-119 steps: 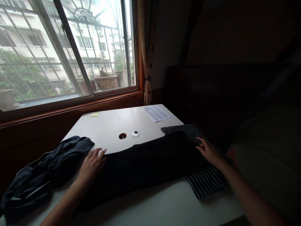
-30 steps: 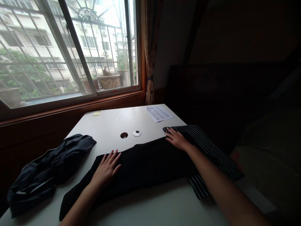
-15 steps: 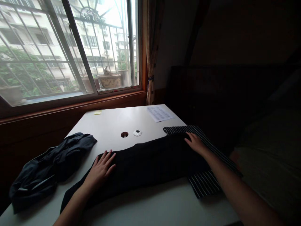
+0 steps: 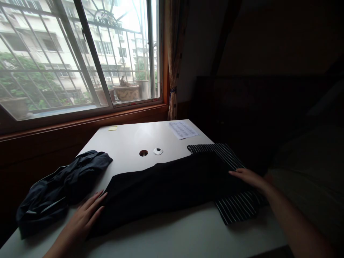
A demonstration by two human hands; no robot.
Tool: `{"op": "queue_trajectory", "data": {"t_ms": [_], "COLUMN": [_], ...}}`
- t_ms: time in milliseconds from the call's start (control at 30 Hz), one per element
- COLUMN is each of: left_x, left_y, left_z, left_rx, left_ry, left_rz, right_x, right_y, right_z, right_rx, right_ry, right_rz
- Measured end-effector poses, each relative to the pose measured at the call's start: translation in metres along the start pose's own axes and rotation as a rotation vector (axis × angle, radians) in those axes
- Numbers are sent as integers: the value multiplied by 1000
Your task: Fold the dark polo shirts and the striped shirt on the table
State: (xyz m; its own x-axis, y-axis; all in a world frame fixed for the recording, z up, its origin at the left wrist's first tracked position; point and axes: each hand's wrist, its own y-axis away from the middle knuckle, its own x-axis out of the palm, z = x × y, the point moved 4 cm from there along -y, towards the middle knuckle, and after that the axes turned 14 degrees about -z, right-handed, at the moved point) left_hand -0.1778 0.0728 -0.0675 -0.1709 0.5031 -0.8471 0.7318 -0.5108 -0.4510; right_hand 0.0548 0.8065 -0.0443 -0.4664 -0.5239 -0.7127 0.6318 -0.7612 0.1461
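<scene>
A pair of black trousers (image 4: pixel 161 190), folded long, lies flat across the white table (image 4: pixel 188 236). Its right end overlaps a black garment with white stripes (image 4: pixel 235 209), which shows above and below it. My left hand (image 4: pixel 87 213) rests at the left end of the trousers, open, fingers stretched along the edge. On the right, my right hand (image 4: pixel 248 177) lies over the dark and striped cloth, open, fingers extended to the left; the thumb is hard to make out. Left of my left hand sits a crumpled dark garment (image 4: pixel 64 186) with light piping.
Toward the back of the table are a printed sheet (image 4: pixel 184 129), a yellow sticky note (image 4: pixel 113 128), a round cable hole (image 4: pixel 143 153) and its white cover (image 4: pixel 158 151). A barred window (image 4: pixel 120 53) and a tied curtain (image 4: pixel 173 71) stand behind. The right side is dark.
My left hand has slid left and toward me, to the end of the trousers. My right hand has moved right and toward me, off the upper edge of the trousers.
</scene>
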Motion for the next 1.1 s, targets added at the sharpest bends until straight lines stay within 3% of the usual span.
{"op": "queue_trajectory", "data": {"t_ms": [133,300,400,533,667,767,833,900,967,1033,1100], "left_x": [-12,-27,-34,-38,-39,-41,-42,-42,-42,-41,-41], "left_y": [2,-4,-4,0,1,2,4,5,7,8,8], "left_z": [2,6,9,9,5,3,3,3,3,3,2], "left_rx": [-129,-262,-364,-427,-398,-365,-355,-348,-344,-344,-349], "left_ry": [214,387,483,484,458,420,399,389,383,374,360], "left_rz": [-87,-111,-103,-126,-166,-171,-171,-177,-184,-184,-184], "right_x": [-9,-14,-12,6,51,107,150,192,226,245,248], "right_y": [18,38,50,79,129,187,234,282,319,333,319], "right_z": [14,49,91,181,286,351,380,393,389,373,351], "right_rx": [51,31,-52,-287,-547,-740,-906,-1101,-1274,-1325,-1258], "right_ry": [-193,-328,-344,-267,-139,-113,-151,-198,-209,-181,-153], "right_rz": [-107,-116,-159,-203,-224,-135,-45,140,405,569,542]}}
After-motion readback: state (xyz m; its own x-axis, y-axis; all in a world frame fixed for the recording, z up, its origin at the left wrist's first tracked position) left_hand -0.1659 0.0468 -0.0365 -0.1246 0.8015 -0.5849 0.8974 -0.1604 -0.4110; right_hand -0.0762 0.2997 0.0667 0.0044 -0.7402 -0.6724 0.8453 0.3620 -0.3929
